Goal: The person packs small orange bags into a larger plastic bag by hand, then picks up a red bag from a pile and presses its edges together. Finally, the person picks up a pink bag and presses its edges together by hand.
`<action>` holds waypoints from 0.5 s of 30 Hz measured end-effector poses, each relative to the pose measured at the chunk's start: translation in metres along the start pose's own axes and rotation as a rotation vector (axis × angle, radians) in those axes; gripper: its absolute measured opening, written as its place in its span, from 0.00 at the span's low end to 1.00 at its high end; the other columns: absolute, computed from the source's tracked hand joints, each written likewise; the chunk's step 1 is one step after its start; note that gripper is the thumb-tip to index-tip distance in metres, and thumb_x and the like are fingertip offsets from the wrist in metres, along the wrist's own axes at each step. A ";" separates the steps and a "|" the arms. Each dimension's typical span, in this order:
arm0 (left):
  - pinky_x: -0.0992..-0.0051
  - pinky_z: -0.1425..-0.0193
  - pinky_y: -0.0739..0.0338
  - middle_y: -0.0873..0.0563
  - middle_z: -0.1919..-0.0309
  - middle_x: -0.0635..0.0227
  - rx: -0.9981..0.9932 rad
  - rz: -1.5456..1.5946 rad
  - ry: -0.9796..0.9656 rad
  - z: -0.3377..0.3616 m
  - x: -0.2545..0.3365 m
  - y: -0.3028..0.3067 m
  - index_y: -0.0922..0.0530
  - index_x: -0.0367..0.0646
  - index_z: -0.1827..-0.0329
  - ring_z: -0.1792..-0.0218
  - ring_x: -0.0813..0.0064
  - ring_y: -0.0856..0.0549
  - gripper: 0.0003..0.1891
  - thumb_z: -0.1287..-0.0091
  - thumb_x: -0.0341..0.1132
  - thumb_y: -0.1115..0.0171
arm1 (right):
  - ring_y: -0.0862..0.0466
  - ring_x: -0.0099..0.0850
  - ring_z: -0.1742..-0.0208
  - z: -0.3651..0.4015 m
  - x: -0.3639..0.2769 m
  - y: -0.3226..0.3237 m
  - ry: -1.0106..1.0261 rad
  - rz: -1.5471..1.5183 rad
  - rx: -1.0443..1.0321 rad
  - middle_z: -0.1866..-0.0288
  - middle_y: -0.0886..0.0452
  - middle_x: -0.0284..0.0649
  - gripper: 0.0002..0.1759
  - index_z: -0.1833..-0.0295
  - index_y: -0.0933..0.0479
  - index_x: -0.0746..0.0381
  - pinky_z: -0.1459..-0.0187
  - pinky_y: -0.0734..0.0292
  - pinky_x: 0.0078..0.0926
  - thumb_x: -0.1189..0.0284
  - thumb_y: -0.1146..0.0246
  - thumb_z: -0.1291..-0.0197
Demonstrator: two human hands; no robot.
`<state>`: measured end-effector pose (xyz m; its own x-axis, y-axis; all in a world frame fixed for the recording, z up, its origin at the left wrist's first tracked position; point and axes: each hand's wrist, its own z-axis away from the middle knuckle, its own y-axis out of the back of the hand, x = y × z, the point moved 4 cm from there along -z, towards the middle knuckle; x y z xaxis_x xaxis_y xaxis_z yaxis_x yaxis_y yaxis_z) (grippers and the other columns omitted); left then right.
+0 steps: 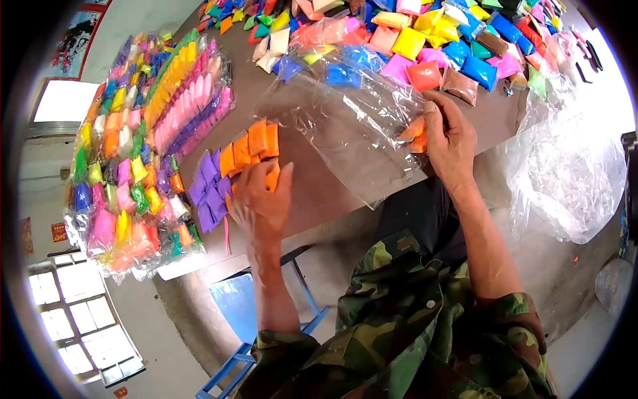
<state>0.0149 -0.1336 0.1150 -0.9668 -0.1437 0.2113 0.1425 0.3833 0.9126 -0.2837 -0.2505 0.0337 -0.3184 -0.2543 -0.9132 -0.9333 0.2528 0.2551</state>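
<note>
My right hand (453,141) pinches the edge of a large clear plastic bag (345,126) that spreads over the table. Small orange packets (419,141) show at its fingertips, by the bag's end. At the table's left part my left hand (259,203), slightly blurred, has its thumb and fingers around an orange packet (273,175). Just beyond it lie rows of orange packets (247,147) close together. Beside those, a group of purple packets (209,189) lies flat, partly behind the hand.
Filled clear bags of multicoloured packets (126,173) line the left table edge. A loose heap of coloured packets (432,46) covers the far side. A big bag of clear plastic (565,173) hangs at the right. A blue chair (236,306) stands below the near edge.
</note>
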 end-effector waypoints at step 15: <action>0.79 0.51 0.15 0.08 0.54 0.63 -0.159 0.546 0.184 0.002 -0.005 -0.007 0.20 0.33 0.28 0.57 0.80 0.11 0.21 0.24 0.24 0.36 | 0.09 0.40 0.61 0.001 0.001 0.000 0.001 0.005 0.016 0.61 0.10 0.46 0.13 0.42 0.11 0.60 0.54 0.17 0.36 0.66 0.33 0.25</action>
<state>0.0188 -0.1342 0.1067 -0.6944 -0.1255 0.7086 0.6519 0.3073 0.6933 -0.2835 -0.2499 0.0320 -0.3231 -0.2544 -0.9115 -0.9290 0.2691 0.2542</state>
